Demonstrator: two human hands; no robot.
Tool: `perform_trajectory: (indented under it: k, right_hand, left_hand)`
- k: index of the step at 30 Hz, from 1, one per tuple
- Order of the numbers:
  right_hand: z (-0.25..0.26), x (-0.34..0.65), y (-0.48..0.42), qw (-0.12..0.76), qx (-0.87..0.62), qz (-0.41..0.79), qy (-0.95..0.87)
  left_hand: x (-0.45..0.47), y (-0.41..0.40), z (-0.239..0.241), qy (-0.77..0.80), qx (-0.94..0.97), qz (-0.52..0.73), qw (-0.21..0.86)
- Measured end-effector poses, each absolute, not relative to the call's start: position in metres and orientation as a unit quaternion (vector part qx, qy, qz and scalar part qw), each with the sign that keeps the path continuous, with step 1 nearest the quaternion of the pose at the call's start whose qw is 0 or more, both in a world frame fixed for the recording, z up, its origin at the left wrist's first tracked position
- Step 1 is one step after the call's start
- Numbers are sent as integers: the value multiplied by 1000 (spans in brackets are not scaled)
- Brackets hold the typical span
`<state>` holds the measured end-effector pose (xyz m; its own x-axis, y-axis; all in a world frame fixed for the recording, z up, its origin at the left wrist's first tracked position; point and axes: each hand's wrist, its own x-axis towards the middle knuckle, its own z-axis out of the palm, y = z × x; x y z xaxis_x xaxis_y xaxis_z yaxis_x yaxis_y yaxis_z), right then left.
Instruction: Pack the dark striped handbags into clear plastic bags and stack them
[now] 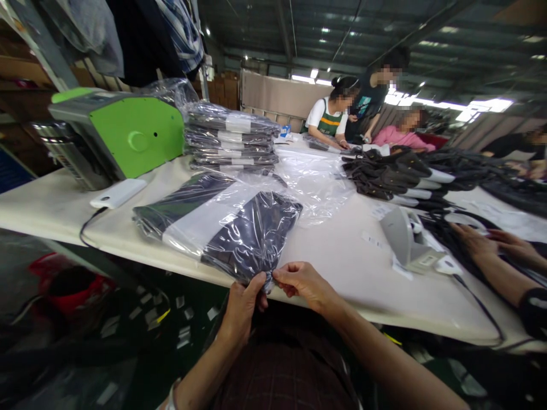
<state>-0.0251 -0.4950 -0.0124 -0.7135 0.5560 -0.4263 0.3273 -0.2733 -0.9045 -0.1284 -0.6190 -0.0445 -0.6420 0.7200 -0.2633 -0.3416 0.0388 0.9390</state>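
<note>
A dark garment in a clear plastic bag (252,233) lies at the near edge of the white table (342,262). My left hand (243,304) pinches the bag's gathered near end from the left. From the right, my right hand (303,282) pinches the same bunched plastic, its fingers closed on it. A second bagged garment with a white band (188,210) lies under and left of the first.
A green machine (123,134) stands at the back left, a white device (117,193) with a cable in front of it. A stack of bagged garments (231,139) sits behind. Dark garments (401,176) are piled right. A co-worker's hands (491,245) rest at right; several people work farther back.
</note>
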Motion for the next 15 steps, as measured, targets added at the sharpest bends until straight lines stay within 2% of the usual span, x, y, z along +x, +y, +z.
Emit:
perform_trajectory:
  k: [8, 15]
  right_hand:
    - [-4, -16, -499, 65, -356, 769, -527]
    - [-24, -42, -516, 205, -364, 654, -631]
  left_hand:
    - [-128, -622, -35, 539, 122, 702, 449]
    - [-123, -623, -30, 517, 94, 716, 460]
